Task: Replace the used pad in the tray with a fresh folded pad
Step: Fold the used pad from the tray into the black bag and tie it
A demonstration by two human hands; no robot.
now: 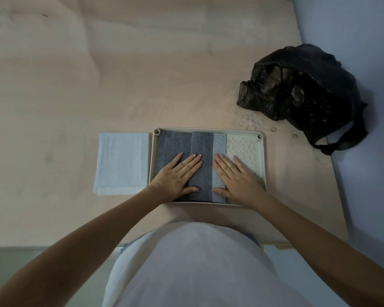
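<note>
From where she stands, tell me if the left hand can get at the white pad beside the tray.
Probably yes: the left hand lies flat on the grey pad, and only the tray's low wall separates it from the white pad.

Both forearms run off the bottom corners, the flat hands, left (179, 173) and right (237, 176), cover the near part of the folded grey pad (182, 144), crumpled black plastic bag (302, 94) contents unseen, small pale bits (251, 122) beside it unidentifiable.

A crumpled black plastic bag (304, 94) lies at the far right of the pale wooden bench (98, 85), its handles trailing toward the edge, with small bits of thread (251, 121) just beside it.
</note>
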